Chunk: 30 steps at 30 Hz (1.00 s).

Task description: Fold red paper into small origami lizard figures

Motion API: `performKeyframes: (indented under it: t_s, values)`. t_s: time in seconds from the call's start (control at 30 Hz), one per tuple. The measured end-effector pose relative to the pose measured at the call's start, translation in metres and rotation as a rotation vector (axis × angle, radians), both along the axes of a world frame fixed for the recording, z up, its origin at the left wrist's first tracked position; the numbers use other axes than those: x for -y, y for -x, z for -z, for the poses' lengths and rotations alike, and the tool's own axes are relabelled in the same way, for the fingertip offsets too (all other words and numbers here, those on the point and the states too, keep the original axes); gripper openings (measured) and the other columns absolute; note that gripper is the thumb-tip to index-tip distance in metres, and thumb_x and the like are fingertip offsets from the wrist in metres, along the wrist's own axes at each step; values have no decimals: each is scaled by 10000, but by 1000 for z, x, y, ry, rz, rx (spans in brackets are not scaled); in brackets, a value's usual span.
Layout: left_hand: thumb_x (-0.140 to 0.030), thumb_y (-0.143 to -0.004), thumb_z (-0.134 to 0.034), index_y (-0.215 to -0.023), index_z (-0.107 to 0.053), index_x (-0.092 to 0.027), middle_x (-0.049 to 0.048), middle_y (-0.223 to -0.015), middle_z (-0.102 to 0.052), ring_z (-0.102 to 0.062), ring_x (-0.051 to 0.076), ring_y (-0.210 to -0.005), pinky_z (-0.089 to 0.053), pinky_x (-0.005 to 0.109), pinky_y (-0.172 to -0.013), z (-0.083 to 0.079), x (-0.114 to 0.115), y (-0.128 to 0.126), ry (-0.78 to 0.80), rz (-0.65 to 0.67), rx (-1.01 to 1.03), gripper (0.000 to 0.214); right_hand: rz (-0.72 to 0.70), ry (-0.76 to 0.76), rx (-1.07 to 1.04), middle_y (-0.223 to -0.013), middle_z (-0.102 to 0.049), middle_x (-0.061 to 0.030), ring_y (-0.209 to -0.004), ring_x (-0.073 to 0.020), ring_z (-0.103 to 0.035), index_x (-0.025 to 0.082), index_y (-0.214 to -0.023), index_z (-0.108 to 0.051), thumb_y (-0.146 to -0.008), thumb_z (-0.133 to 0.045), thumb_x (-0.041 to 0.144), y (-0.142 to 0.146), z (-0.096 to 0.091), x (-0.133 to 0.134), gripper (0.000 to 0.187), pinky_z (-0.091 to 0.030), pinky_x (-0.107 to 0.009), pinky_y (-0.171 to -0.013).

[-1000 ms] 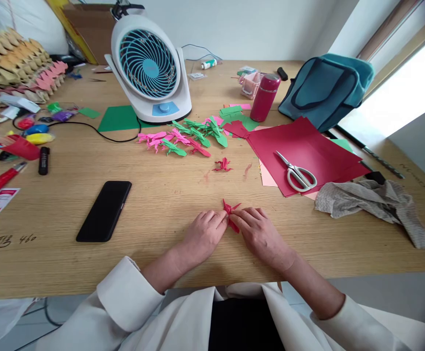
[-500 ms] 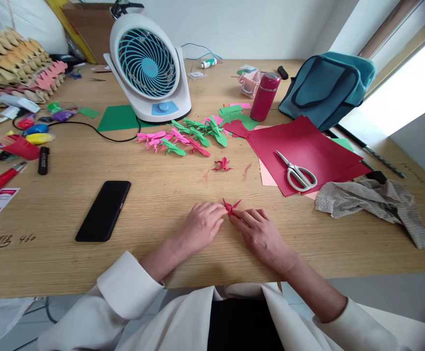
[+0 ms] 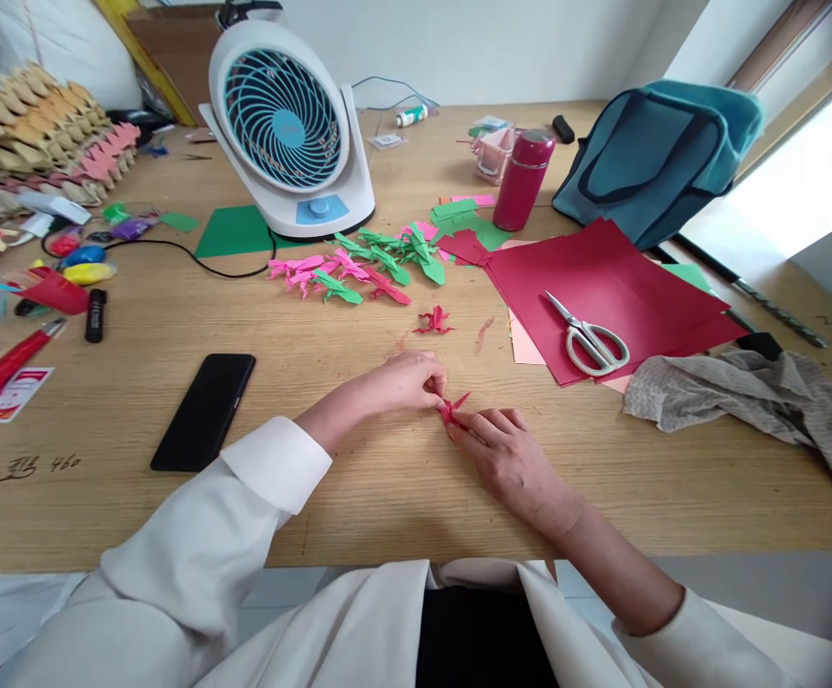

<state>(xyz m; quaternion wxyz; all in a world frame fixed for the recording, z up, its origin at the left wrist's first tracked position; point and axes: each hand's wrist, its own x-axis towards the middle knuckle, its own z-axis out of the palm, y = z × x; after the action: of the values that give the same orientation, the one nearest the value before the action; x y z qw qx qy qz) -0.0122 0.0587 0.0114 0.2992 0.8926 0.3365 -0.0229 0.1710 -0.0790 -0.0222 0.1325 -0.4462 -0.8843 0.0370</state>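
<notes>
A small red folded paper figure (image 3: 453, 411) lies on the wooden table (image 3: 330, 497) in front of me. My left hand (image 3: 408, 378) pinches its left tip with thumb and fingers. My right hand (image 3: 505, 459) presses fingertips on the figure's lower right part and holds it down. A second small red paper figure (image 3: 435, 322) lies just beyond, apart from both hands.
Pink and green folded figures (image 3: 358, 268) lie mid-table. Scissors (image 3: 587, 336) rest on red paper sheets (image 3: 602, 287). A black phone (image 3: 204, 411) is at left, a fan (image 3: 288, 129) behind, a red bottle (image 3: 522, 180), a teal bag (image 3: 655, 158), a grey cloth (image 3: 737, 397) at right.
My left hand has moved up and away from me, its forearm swinging in over the table, and now pinches the figure's left tip. My right hand stayed on the figure.
</notes>
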Motion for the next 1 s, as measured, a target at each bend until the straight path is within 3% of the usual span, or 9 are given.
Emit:
performKeyframes:
  t_s: [0.17, 0.37, 0.73, 1.0]
  values:
    - [-256, -712, -721, -706, -696, -181, 5, -811, -658, -570, 142, -710, -377, 257, -641, -7, -7, -13, -1, 8, -166, 79, -4, 6, -14, -1282, -610, -110, -952, -238, -523, 125, -1325, -537, -962, -444, 105, -1, 1, 0, 376, -378, -384, -820]
    - [-282, -704, -712, -707, -709, -201, 7, -814, -712, -608, 170, -774, -377, 305, -724, -10, -7, -20, -35, 24, -271, 82, -4, 8, -25, -1259, -619, -111, -947, -239, -517, 128, -1304, -551, -960, -450, 110, -1, -1, -1, 359, -379, -387, -823]
    - [-141, -807, -630, -766, -675, -181, 22, -877, -694, -595, 203, -916, -334, 371, -846, -15, 22, -13, -224, 125, -135, 73, 11, -11, -27, -1228, -635, -108, -953, -234, -526, 140, -1253, -598, -962, -476, 122, 1, -1, -1, 317, -394, -386, -816]
    - [-227, -960, -490, -858, -660, -184, 47, -848, -632, -504, 198, -893, -290, 398, -923, 16, 39, 12, -688, 221, 101, 203, 25, -23, -25, -1250, -628, -101, -967, -234, -529, 179, -1238, -611, -968, -472, 133, 0, 4, -1, 307, -388, -384, -820]
